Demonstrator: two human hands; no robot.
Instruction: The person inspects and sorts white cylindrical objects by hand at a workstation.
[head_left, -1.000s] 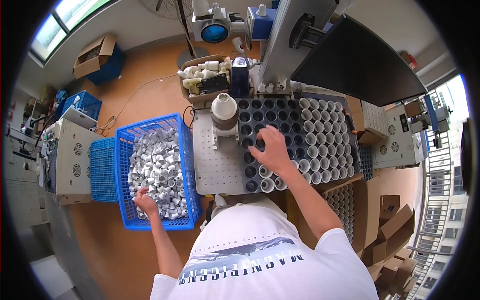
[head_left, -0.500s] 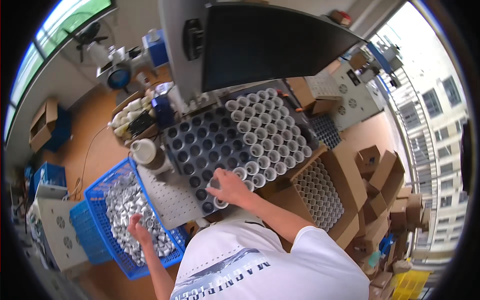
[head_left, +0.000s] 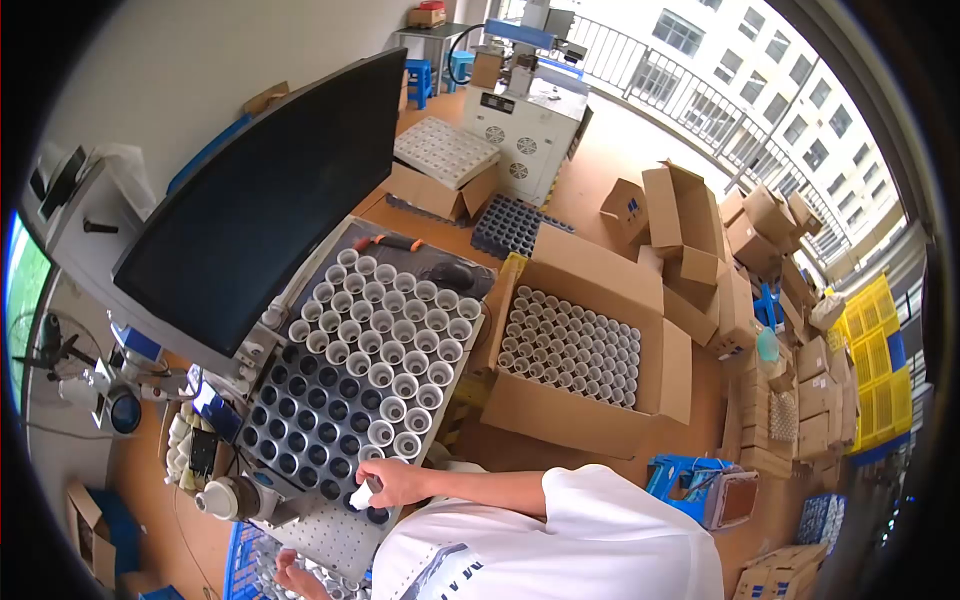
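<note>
My right hand is closed on a white cup at the near corner of the black tray. The cup is tilted over the tray's holes. White cups stand in rows in the tray's far and right part, while dark holes show in its left part. Low in the view, my left hand hangs over the blue basket of small white pieces, its fingers partly curled; whether it holds anything cannot be made out.
A dark monitor rises behind the tray. On the right, an open carton holds rows of white cups. A perforated metal plate lies beside the tray. A white machine stands farther back.
The view has swung to the right, bringing the carton and the machine nearer the middle. My right hand now visibly holds a tilted white cup near the tray's corner.
</note>
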